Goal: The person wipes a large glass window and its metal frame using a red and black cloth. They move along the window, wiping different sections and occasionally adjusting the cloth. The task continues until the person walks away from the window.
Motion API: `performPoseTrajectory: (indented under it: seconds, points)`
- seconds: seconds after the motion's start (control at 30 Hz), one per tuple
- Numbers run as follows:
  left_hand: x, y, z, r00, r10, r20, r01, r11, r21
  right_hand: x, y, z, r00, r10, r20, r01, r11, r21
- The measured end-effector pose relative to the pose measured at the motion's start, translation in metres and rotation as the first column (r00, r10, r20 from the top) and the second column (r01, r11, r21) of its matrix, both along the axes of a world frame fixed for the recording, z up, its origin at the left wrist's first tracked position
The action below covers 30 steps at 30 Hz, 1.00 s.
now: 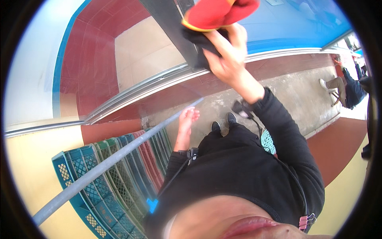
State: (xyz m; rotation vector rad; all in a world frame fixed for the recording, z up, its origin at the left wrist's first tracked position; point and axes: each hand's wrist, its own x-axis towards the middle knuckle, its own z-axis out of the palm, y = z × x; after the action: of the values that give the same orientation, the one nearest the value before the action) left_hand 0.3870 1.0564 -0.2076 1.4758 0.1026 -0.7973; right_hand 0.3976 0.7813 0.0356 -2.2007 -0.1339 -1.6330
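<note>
My right hand (pixel 229 56) is raised at the top centre, its fingers closed around a black item beneath a red cloth-like thing (pixel 209 15) with a yellow edge. Motion blur and the picture's rim hide what exactly the two are. Behind them stands a dark upright frame (pixel 170 27) by the window. Lower down on the left, my left hand (pixel 188 115) has its fingers loosely curled with nothing in them, near a long grey metal pole (pixel 119 155) that runs diagonally past it.
Stacked plastic crates (pixel 119 173) in blue, green and red stand at the lower left. A window sill with a metal track (pixel 143 89) crosses ahead. A seated person (pixel 349 86) is at the far right. A teal woven basket (pixel 268 141) is beside my legs.
</note>
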Motion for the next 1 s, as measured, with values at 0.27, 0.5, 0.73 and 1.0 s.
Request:
performPoseTrajectory:
  seconds: [0.27,0.5,0.73,1.0]
  points:
    - [0.009,0.002,0.000,0.998,-0.068,-0.003,0.067,0.995,-0.069,-0.019,0.026,-0.130,0.721,-0.119,-0.683,0.128,0.991,-0.038]
    - [0.009,0.037,-0.013,1.000,-0.009,-0.015,0.008,0.997,-0.074,-0.076,0.030,-0.134,0.851,-0.021,-0.524,0.137,0.974,0.183]
    - [0.018,0.035,-0.010,1.000,0.030,0.007,-0.030,0.998,-0.059,-0.017,0.014,-0.063,0.976,-0.162,-0.144,0.186,0.966,0.178]
    - [0.009,-0.008,-0.001,0.997,0.073,0.024,-0.071,0.994,-0.088,-0.033,-0.021,-0.157,0.704,-0.180,-0.687,0.195,0.979,-0.057]
